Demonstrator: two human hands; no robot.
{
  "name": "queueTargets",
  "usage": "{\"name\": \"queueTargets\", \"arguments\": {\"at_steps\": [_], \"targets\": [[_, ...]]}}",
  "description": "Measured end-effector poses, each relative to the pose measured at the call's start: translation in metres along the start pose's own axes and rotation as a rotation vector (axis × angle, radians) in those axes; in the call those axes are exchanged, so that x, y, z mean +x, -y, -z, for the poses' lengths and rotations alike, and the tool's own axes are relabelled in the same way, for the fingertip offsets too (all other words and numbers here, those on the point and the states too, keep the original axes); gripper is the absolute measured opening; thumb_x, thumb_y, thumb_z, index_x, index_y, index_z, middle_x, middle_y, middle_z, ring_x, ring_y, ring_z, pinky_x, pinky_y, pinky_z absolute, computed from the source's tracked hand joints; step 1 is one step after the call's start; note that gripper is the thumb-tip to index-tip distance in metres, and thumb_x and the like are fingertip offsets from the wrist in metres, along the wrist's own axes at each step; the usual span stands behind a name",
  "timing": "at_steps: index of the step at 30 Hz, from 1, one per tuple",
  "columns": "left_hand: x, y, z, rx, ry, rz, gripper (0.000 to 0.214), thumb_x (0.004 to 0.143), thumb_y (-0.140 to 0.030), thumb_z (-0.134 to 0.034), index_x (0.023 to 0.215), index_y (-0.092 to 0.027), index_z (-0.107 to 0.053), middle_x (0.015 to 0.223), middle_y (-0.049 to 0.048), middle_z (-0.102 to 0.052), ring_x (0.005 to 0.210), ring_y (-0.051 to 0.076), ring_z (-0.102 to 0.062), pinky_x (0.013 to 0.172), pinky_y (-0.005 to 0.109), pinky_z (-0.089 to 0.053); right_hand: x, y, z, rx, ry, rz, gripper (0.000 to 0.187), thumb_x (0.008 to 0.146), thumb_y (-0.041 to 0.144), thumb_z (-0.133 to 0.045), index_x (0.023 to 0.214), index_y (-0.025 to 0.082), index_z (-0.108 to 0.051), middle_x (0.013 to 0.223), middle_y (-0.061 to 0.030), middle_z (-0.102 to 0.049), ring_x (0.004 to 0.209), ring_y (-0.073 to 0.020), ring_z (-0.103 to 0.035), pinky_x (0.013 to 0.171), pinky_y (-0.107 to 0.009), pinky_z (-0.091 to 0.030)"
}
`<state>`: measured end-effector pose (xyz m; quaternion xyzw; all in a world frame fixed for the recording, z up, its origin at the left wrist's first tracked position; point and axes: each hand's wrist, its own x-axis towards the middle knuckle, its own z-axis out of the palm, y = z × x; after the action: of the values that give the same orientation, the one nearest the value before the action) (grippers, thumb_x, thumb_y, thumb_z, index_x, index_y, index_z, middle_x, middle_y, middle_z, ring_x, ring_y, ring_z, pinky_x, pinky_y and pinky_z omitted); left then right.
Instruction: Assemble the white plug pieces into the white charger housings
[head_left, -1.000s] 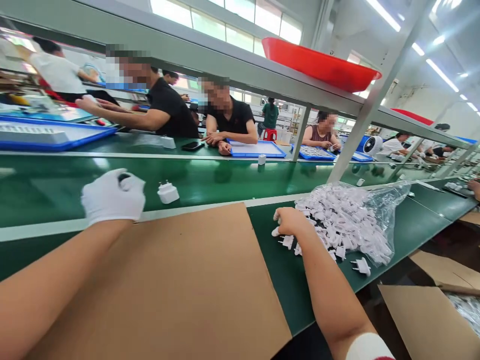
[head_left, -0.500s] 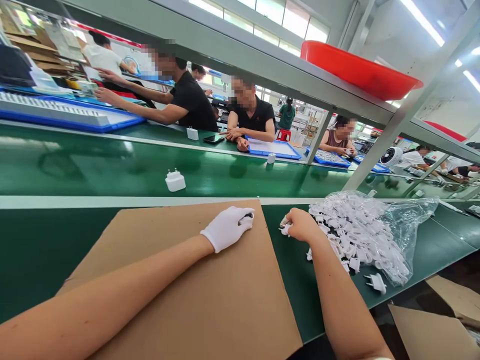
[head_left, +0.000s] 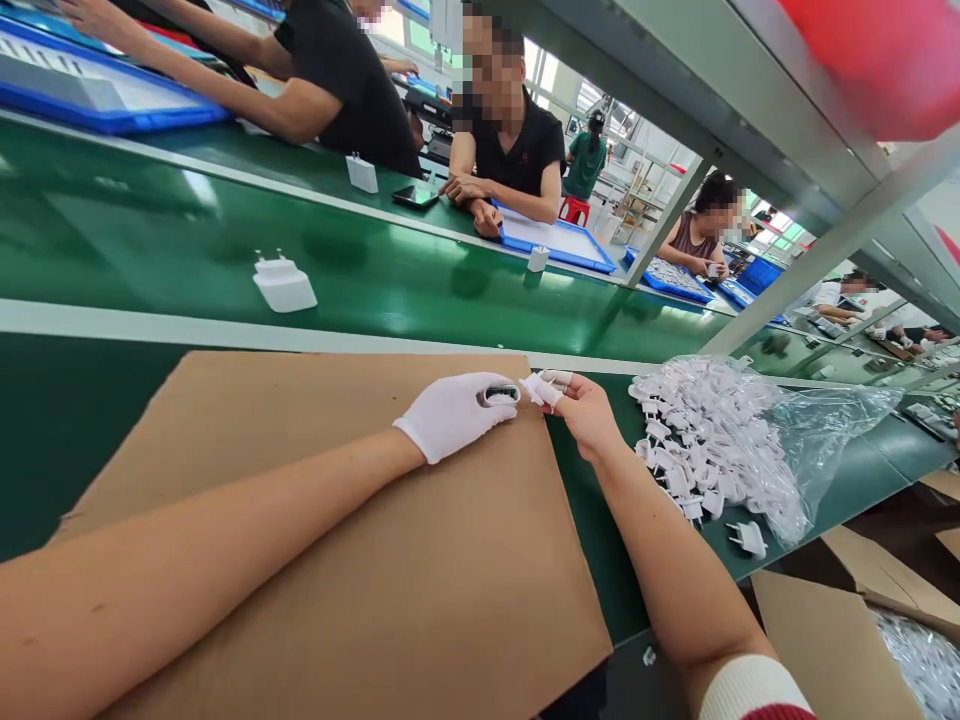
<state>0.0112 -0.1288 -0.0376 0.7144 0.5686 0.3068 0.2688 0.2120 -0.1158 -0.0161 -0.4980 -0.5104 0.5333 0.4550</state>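
Note:
In a white glove, my left hand (head_left: 454, 412) is closed around a white charger housing (head_left: 501, 396), its open end facing right with something dark green inside. My right hand (head_left: 589, 415), bare except for white coverings on the fingertips, pinches a small white plug cover (head_left: 534, 387). That cover is just right of the housing's opening, with a narrow gap between them. Beneath my left hand lies a brown cardboard sheet (head_left: 360, 560). To the right of my right forearm, a heap of white plug covers (head_left: 697, 440) spills from a clear plastic bag (head_left: 832, 420).
One loose plug cover (head_left: 748, 540) lies near the bench's front edge. On the green belt (head_left: 390, 270) beyond stand a white charger (head_left: 285, 284) and another charger (head_left: 538, 258). Co-workers sit across the belt beside blue trays (head_left: 555, 240). A slanted metal post (head_left: 795, 265) rises behind the bag.
My right hand has moved left from beside the heap, bringing the plug cover up to the housing. My left hand still grips the housing. The view has tilted and shifted downward.

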Motion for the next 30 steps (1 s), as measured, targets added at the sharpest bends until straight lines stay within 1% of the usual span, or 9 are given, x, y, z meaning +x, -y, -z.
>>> {"name": "queueTargets", "arguments": {"at_steps": [4,7,10,13,15,18,21,24,30], "targets": [[0.0,-0.004,0.001,0.008,0.023,0.028,0.036,0.083,-0.044,-0.066,0.114,-0.031,-0.078,0.106,-0.0029,-0.079,0.091,0.023,-0.072,0.091,0.031,-0.053,-0.004,0.0,-0.009,-0.087,-0.029,0.132,0.052,0.061,0.048,-0.09,0.103,0.02,-0.076,0.097,-0.0048,-0.077,0.086,-0.0181,-0.069,0.076,-0.029,-0.056],[-0.001,-0.006,0.0,0.006,0.039,0.029,0.031,0.082,-0.045,-0.066,0.105,-0.028,-0.077,0.098,-0.0018,-0.079,0.086,0.023,-0.071,0.084,0.032,-0.052,-0.008,-0.001,-0.015,-0.21,-0.049,0.27,0.04,0.074,0.046,-0.082,0.105,0.022,-0.078,0.099,-0.0036,-0.077,0.089,-0.0182,-0.069,0.082,-0.032,-0.058],[-0.002,-0.005,-0.002,-0.016,0.038,0.036,0.029,0.082,-0.049,-0.067,0.096,-0.025,-0.074,0.087,-0.0008,-0.076,0.081,0.022,-0.069,0.078,0.032,-0.05,-0.013,-0.003,-0.019,-0.325,0.001,0.438,0.026,0.084,0.042,-0.074,0.103,0.025,-0.079,0.101,-0.0031,-0.077,0.092,-0.0187,-0.07,0.09,-0.034,-0.058],[-0.001,-0.004,-0.004,-0.074,0.042,0.002,0.031,0.083,-0.052,-0.067,0.095,-0.024,-0.073,0.09,-0.0002,-0.076,0.084,0.022,-0.068,0.08,0.032,-0.05,-0.018,-0.002,-0.02,-0.427,0.033,0.54,0.021,0.087,0.038,-0.071,0.103,0.027,-0.079,0.101,-0.0033,-0.075,0.094,-0.0191,-0.068,0.091,-0.035,-0.058],[0.0,-0.004,-0.004,-0.083,0.048,-0.019,0.033,0.083,-0.054,-0.066,0.094,-0.024,-0.074,0.092,0.0011,-0.076,0.086,0.023,-0.068,0.082,0.033,-0.05,-0.019,0.0,-0.022,-0.415,0.049,0.514,0.02,0.085,0.039,-0.073,0.1,0.027,-0.078,0.101,-0.0033,-0.075,0.093,-0.0191,-0.068,0.087,-0.034,-0.059],[0.0,-0.006,-0.002,-0.076,0.043,-0.006,0.035,0.082,-0.053,-0.066,0.099,-0.024,-0.077,0.093,0.0019,-0.077,0.087,0.024,-0.069,0.082,0.033,-0.051,-0.017,0.003,-0.024,-0.216,0.016,0.376,0.027,0.079,0.043,-0.079,0.097,0.025,-0.074,0.102,-0.0031,-0.075,0.091,-0.0188,-0.069,0.081,-0.032,-0.061],[-0.003,-0.009,0.003,-0.081,0.051,-0.006,0.038,0.084,-0.05,-0.062,0.11,-0.028,-0.08,0.098,-0.0003,-0.079,0.085,0.022,-0.068,0.084,0.031,-0.051,-0.011,0.002,-0.025,0.001,-0.012,0.245,0.038,0.071,0.046,-0.085,0.096,0.024,-0.068,0.103,-0.003,-0.075,0.091,-0.019,-0.071,0.083,-0.034,-0.061],[-0.004,-0.011,0.007,-0.148,0.078,-0.026,0.043,0.085,-0.053,-0.058,0.112,-0.029,-0.082,0.096,0.0,-0.078,0.082,0.021,-0.065,0.08,0.03,-0.05,-0.008,0.0,-0.024,0.07,0.015,0.192,0.04,0.068,0.044,-0.087,0.094,0.023,-0.065,0.096,-0.0018,-0.075,0.085,-0.0183,-0.072,0.087,-0.036,-0.061],[0.001,-0.013,0.011,-0.467,0.205,0.169,0.056,0.072,-0.054,-0.067,0.116,-0.023,-0.082,0.077,0.0007,-0.068,0.055,0.014,-0.047,0.058,0.029,-0.04,-0.009,-0.002,-0.025,0.08,0.022,0.179,0.038,0.067,0.041,-0.087,0.093,0.023,-0.066,0.095,-0.0019,-0.076,0.089,-0.0196,-0.073,0.091,-0.036,-0.06]]}}
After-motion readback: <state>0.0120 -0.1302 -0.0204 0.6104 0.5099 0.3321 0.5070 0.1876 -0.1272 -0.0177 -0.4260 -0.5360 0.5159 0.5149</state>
